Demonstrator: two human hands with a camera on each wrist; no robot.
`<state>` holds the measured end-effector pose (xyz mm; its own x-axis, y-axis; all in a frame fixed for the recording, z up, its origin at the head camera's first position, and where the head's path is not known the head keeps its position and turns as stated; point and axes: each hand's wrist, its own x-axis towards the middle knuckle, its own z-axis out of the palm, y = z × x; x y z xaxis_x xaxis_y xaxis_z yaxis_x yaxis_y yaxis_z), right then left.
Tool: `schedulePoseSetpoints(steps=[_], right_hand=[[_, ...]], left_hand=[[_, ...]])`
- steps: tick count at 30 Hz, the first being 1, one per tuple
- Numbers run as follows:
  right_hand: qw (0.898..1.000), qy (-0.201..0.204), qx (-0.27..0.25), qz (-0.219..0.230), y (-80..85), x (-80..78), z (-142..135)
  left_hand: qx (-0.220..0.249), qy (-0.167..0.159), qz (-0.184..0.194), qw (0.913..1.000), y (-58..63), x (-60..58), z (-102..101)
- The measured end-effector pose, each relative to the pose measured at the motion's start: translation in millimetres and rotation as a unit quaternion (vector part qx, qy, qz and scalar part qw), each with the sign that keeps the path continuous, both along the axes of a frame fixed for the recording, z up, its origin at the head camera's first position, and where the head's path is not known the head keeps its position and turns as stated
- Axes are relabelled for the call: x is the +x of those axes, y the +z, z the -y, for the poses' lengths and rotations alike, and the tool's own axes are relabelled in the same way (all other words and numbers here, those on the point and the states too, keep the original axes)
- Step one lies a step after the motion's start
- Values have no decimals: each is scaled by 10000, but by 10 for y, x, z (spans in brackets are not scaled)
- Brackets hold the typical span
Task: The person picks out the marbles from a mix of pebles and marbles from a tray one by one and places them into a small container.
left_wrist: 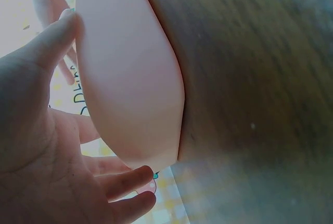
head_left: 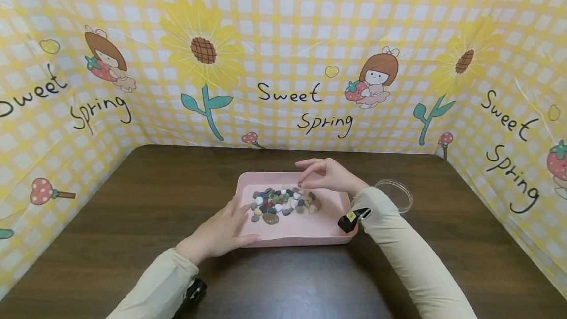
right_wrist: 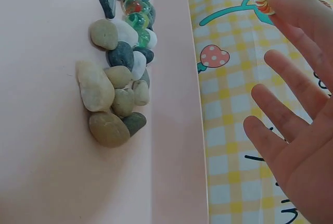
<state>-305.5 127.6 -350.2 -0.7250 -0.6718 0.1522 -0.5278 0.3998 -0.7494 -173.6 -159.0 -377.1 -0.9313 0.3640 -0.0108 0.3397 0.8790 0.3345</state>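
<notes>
A shallow pink tray (head_left: 305,229) holds a cluster of stones (right_wrist: 97,86) in white, grey, tan and dark tones. Among them sit glass marbles (right_wrist: 136,21), some green, blue and red. My left hand (head_left: 221,228) holds the tray's near left corner, thumb at the front rim and fingers around the left side. Above the tray's back edge, my right hand (head_left: 328,175) pinches a clear marble (right_wrist: 263,2) with orange and white swirls between thumb and index finger. Its other fingers are spread apart.
To the right of the tray, partly behind my right wrist, lies a clear round dish or lid (head_left: 409,192). Everything rests on a dark wooden table (head_left: 133,220). A yellow checked cloth (head_left: 283,53) with printed figures rises behind and on both sides.
</notes>
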Motion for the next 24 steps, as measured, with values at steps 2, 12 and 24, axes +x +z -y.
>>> schedulePoseSetpoints(steps=[2, 12, 24], right_hand=[[10000, 25, -42, -68, 21, 18, -19], [9994, -168, -175, 231, 100, 82, -132], [9994, -230, -272, -11, 160, 162, -300]], left_hand=[[4, -13, -9, 10000, 1, -1, 0], [-40, 7, 15, 10000, 8, 2, 2], [-15, 65, 89, 9999, 26, 9, -7]])
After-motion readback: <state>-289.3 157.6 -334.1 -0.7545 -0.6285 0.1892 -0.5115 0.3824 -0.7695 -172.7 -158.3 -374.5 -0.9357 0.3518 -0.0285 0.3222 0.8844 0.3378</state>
